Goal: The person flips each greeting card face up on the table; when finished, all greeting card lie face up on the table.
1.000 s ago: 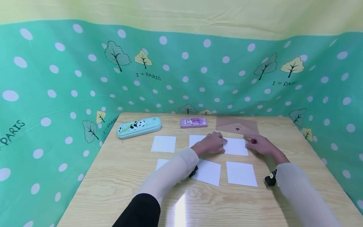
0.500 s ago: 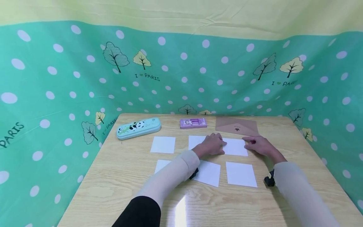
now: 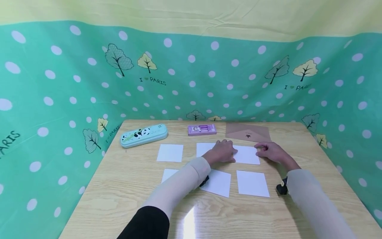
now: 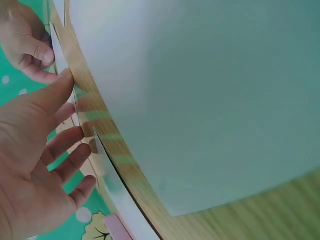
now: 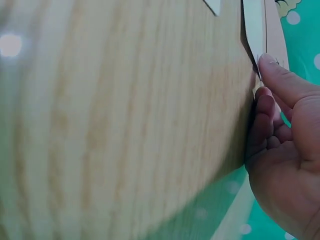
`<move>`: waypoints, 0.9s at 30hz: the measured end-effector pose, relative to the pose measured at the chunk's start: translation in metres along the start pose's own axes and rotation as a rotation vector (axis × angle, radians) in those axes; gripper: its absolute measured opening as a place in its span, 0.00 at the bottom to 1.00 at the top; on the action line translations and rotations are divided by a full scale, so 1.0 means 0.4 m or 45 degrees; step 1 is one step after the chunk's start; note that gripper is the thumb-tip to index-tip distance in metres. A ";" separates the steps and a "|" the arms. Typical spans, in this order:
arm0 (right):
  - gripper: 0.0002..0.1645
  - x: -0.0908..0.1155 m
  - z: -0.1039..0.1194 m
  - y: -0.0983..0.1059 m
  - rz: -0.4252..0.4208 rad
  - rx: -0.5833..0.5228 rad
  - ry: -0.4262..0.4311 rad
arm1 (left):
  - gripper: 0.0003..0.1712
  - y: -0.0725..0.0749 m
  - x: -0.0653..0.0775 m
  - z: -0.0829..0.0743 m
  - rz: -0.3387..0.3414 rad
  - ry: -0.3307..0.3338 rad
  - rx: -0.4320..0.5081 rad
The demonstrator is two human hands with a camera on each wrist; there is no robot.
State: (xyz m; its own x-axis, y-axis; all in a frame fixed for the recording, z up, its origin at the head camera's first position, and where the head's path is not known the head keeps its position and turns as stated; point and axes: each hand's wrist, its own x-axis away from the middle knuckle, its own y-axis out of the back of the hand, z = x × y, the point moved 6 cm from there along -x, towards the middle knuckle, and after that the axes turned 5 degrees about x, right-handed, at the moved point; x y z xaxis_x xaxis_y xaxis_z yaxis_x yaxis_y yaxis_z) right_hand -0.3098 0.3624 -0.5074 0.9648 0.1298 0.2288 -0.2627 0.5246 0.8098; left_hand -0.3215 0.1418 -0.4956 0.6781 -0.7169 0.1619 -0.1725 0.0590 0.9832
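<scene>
Several square white sheets of paper lie on the table in two rows. My left hand [image 3: 222, 152] touches the left edge of the back-right white sheet [image 3: 248, 155], its thumb at that edge and its fingers loosely spread in the left wrist view. At the opposite side, my right hand [image 3: 273, 153] pinches the sheet's right edge; the right wrist view shows the thumb [image 5: 280, 75] at the corner with the other fingers curled below. Beside the left hand is the back-middle sheet [image 3: 204, 149], partly covered by it. The left sleeve hides part of the front-left sheet [image 3: 169, 173].
Along the back of the wooden table [image 3: 119, 192] stand a light-blue panda pencil case [image 3: 144, 135], a purple box [image 3: 202, 129] and a brown envelope [image 3: 247, 131]. More white sheets lie at back left [image 3: 170, 152], front middle [image 3: 218, 182] and front right [image 3: 253, 183]. A green dotted curtain surrounds the table.
The whole head view has shifted slightly. Both hands stay at the edges of the same sheet, with only tiny finger movement.
</scene>
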 end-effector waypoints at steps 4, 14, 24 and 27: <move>0.23 -0.003 -0.003 0.000 0.017 -0.030 -0.024 | 0.30 0.001 -0.002 -0.002 0.019 0.003 -0.022; 0.19 -0.009 0.004 0.013 0.053 -0.096 -0.039 | 0.30 0.008 0.007 -0.002 0.028 -0.012 -0.013; 0.26 0.005 0.021 0.016 0.054 -0.125 0.005 | 0.29 0.017 0.020 -0.009 -0.021 -0.034 0.006; 0.26 0.020 0.026 0.020 0.029 -0.124 0.038 | 0.31 0.011 0.022 -0.008 -0.039 -0.025 0.013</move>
State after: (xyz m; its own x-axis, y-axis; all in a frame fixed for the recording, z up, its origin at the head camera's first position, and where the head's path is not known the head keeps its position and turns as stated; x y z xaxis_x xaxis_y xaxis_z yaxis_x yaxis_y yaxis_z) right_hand -0.3043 0.3590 -0.4936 0.9589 0.1668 0.2296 -0.2835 0.6003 0.7479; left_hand -0.3138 0.1379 -0.4896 0.6693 -0.7316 0.1298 -0.1592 0.0295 0.9868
